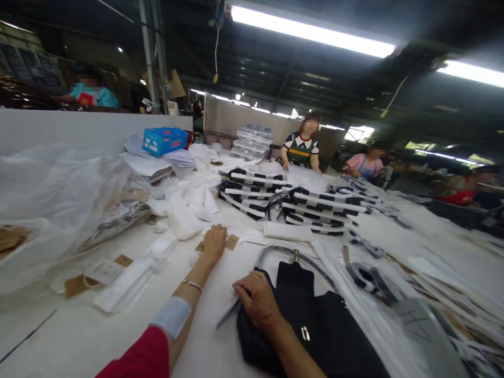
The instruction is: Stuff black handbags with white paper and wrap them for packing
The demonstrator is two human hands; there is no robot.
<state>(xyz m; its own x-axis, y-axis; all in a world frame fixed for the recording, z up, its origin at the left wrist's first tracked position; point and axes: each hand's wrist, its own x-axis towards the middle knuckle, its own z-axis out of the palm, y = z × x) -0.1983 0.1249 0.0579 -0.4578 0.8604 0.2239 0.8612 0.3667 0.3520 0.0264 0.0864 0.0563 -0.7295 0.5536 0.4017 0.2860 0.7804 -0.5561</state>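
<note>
A black handbag lies on the white worktable before me, its flap turned up. Metal fittings show on its front and on the flap tab, and a plastic-wrapped handle arches behind it. My right hand is closed at the bag's left upper edge, thumb pointing left. A dark strap end sticks out below that thumb. Farther forward, my left hand bends its fingers down over brown card tags; its fingertips are hidden, so its hold cannot be made out.
Wrapped black bags are stacked ahead, with a second pile beside them. Clear plastic and a blue box are at left. Wrapped strips and a grey marked piece lie right. A co-worker stands across the table.
</note>
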